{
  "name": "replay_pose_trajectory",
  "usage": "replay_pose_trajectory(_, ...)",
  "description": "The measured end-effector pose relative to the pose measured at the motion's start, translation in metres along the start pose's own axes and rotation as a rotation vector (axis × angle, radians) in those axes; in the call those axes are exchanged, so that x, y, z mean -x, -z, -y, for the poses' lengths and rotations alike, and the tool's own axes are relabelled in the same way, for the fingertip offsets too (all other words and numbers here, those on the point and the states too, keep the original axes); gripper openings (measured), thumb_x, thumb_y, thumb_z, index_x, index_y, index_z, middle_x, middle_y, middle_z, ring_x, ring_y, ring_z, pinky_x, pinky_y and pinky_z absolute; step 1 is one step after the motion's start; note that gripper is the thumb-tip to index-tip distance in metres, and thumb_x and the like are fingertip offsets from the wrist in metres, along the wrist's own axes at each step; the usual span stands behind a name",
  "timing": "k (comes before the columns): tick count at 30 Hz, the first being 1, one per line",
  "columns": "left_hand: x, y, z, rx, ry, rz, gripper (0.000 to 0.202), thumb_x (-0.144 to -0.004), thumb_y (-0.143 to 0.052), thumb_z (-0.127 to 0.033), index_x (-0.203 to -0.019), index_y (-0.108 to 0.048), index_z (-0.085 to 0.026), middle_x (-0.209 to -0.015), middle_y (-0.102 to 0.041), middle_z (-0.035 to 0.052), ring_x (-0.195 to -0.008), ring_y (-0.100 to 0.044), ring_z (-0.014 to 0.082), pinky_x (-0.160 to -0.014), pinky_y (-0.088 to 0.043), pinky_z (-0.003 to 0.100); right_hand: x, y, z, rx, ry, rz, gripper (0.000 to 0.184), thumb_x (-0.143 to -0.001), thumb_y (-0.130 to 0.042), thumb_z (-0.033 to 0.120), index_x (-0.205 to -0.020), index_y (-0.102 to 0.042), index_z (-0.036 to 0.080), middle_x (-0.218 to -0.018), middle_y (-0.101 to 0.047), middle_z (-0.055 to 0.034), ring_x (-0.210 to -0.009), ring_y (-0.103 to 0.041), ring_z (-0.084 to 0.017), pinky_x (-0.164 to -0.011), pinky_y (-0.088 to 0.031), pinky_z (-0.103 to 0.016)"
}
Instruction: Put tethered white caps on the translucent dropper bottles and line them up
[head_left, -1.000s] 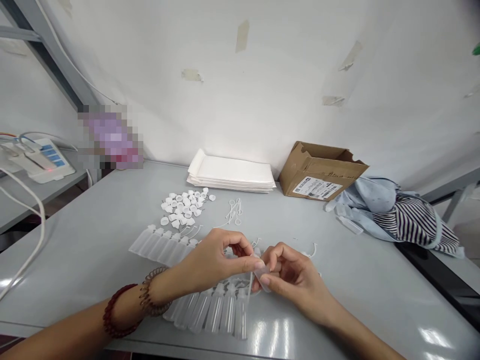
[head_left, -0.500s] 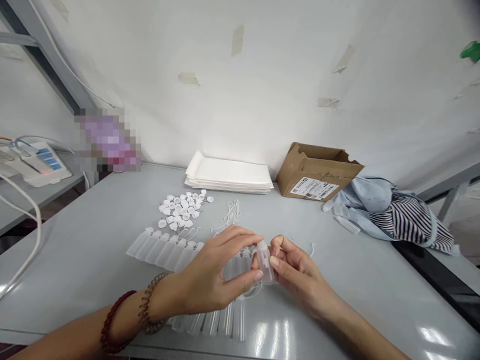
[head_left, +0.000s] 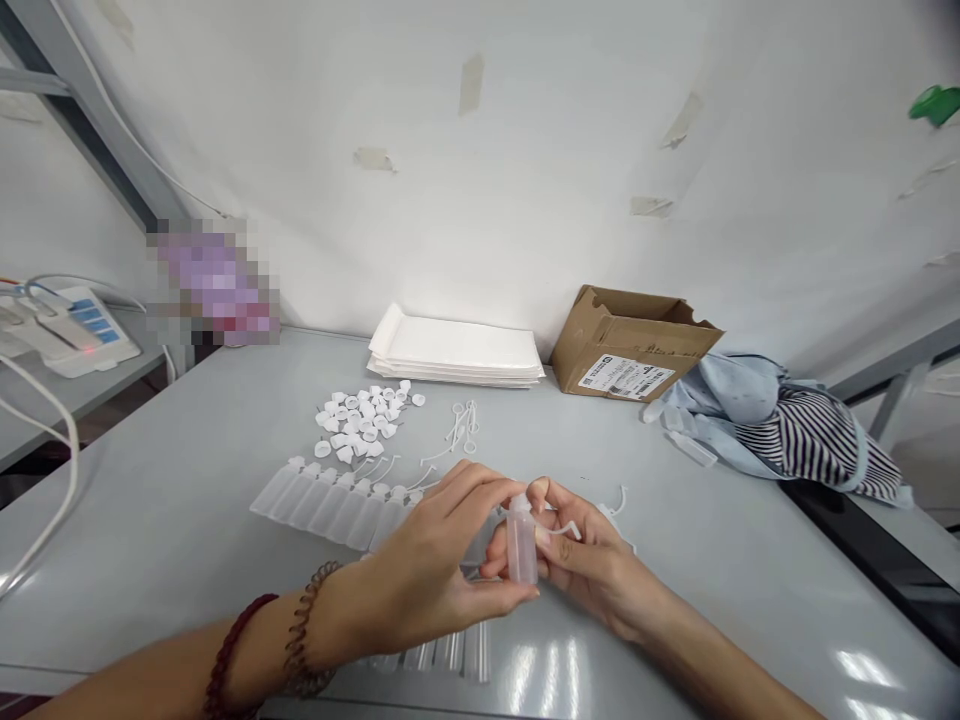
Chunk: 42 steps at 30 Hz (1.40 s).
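Observation:
A small translucent plastic bottle (head_left: 523,545) stands nearly upright between my hands. My left hand (head_left: 442,545) grips it, index finger at the nozzle and thumb at the base. My right hand (head_left: 589,555) is closed at the bottle's neck, its thumb pressing on a white strap (head_left: 566,527) that curves out to the right. Beneath my left hand, a row of similar bottles (head_left: 330,500) lies on the table, partly hidden. Clear tubes (head_left: 450,652) show below my left wrist. White caps (head_left: 360,420) are heaped behind the row, with loose ring straps (head_left: 466,428) to their right.
White padded envelopes (head_left: 457,348) are stacked against the wall. Beside them stands an open cardboard box (head_left: 637,345). Farther right lie a striped cloth (head_left: 814,445) and a few bottles (head_left: 690,448). A power strip (head_left: 90,330) with cables is at the far left.
The bottle has gone from tilted to nearly upright and shifted slightly down. A strap now sticks out to the right at its neck, under my right thumb. My left thumb has moved to the base.

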<state>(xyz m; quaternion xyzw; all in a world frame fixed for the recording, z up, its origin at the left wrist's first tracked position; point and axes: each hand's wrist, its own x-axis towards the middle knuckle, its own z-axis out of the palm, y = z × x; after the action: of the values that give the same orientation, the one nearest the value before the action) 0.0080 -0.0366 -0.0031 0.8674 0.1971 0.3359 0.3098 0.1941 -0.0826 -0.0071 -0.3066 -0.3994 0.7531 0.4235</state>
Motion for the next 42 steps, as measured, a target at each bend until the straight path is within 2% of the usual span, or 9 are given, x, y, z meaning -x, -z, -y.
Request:
replay_pose_trajectory(3,0.001,-0.001,-0.004,-0.046,0.022,0.021,0.047,-0.076,-0.068,-0.012,-0.118,-0.046,-0.019,-0.101,-0.057,0.0054,-0.092,-0.052,0.0201,-0.08,-0.048,0.033,0.003,0.002,0.005,0.38,0.084,-0.09,0.032,-0.08,-0.071,0.038,-0.091,-0.045,0.024,-0.089,-0.068,-0.0025,-0.086,-0.068,-0.019,-0.078,-0.052,-0.035)
replay_pose_trajectory(7,0.004,-0.002,-0.007,-0.054,0.033,0.099,0.043,-0.075,-0.066,-0.013,-0.114,-0.049,-0.016,-0.104,-0.057,0.0077,-0.097,-0.051,0.0216,-0.085,-0.048,0.035,0.008,0.002,0.007,0.941,0.493,-0.288,0.048,-0.062,-0.085,0.035,-0.098,-0.055,0.025,-0.104,-0.065,-0.0065,-0.093,-0.063,-0.022,-0.078,-0.053,-0.035)
replay_pose_trajectory(10,0.004,-0.002,-0.011,-0.085,0.075,0.144,0.043,-0.07,-0.07,-0.014,-0.11,-0.052,-0.016,-0.1,-0.058,0.0073,-0.094,-0.051,0.0227,-0.085,-0.048,0.037,0.01,0.001,0.009,1.108,0.669,-0.249,0.029,-0.074,-0.078,0.025,-0.096,-0.059,0.023,-0.092,-0.064,-0.0055,-0.081,-0.062,-0.019,-0.065,-0.052,-0.029)
replay_pose_trajectory(13,0.006,0.0,-0.015,-0.123,0.134,0.179,0.041,-0.067,-0.073,-0.017,-0.103,-0.055,-0.016,-0.095,-0.057,0.0057,-0.091,-0.05,0.0232,-0.084,-0.048,0.038,0.013,0.0,0.013,1.148,0.613,-0.18,0.009,-0.084,-0.063,0.012,-0.087,-0.061,0.02,-0.081,-0.063,-0.0034,-0.068,-0.059,-0.013,-0.061,-0.05,-0.025)
replay_pose_trajectory(19,0.013,0.002,-0.02,-0.196,0.163,0.26,0.028,-0.066,-0.075,-0.019,-0.088,-0.057,-0.015,-0.087,-0.057,0.0044,-0.086,-0.05,0.0224,-0.082,-0.048,0.037,0.018,0.002,0.018,1.131,0.396,-0.051,0.017,-0.081,-0.056,0.003,-0.079,-0.062,0.019,-0.082,-0.064,-0.0029,-0.069,-0.059,-0.012,-0.063,-0.049,-0.023)
replay_pose_trajectory(24,0.018,-0.004,-0.02,-0.302,0.143,0.325,0.03,-0.065,-0.078,-0.034,-0.078,-0.06,-0.014,-0.08,-0.059,0.0049,-0.082,-0.05,0.023,-0.083,-0.047,0.039,0.017,0.001,0.02,1.195,0.244,0.062,0.018,-0.081,-0.054,0.004,-0.077,-0.062,0.019,-0.078,-0.066,-0.0024,-0.068,-0.059,-0.012,-0.062,-0.048,-0.023)
replay_pose_trajectory(29,0.02,-0.007,-0.02,-0.399,0.128,0.427,0.032,-0.065,-0.078,-0.04,-0.074,-0.06,-0.014,-0.076,-0.06,0.0043,-0.08,-0.05,0.024,-0.078,-0.045,0.038,0.014,0.0,0.018,1.28,0.313,0.158,0.02,-0.082,-0.051,0.005,-0.074,-0.062,0.019,-0.07,-0.065,-0.0024,-0.067,-0.056,-0.015,-0.063,-0.046,-0.028)
replay_pose_trajectory(33,0.019,-0.008,-0.022,-0.457,0.111,0.448,0.031,-0.067,-0.076,-0.04,-0.074,-0.059,-0.015,-0.075,-0.06,0.0034,-0.079,-0.05,0.0239,-0.075,-0.044,0.037,0.013,0.001,0.016,1.315,0.33,0.187,0.022,-0.084,-0.049,0.006,-0.074,-0.063,0.02,-0.069,-0.065,-0.0021,-0.066,-0.055,-0.015,-0.065,-0.047,-0.031)
replay_pose_trajectory(42,0.017,-0.007,-0.021,-0.555,0.046,0.49,0.03,-0.069,-0.077,-0.04,-0.075,-0.06,-0.015,-0.075,-0.061,0.0035,-0.077,-0.05,0.024,-0.07,-0.041,0.037,0.015,0.001,0.013,1.46,0.381,0.216,0.024,-0.086,-0.045,0.005,-0.076,-0.062,0.018,-0.07,-0.066,-0.0045,-0.079,-0.055,-0.019,-0.073,-0.048,-0.035)
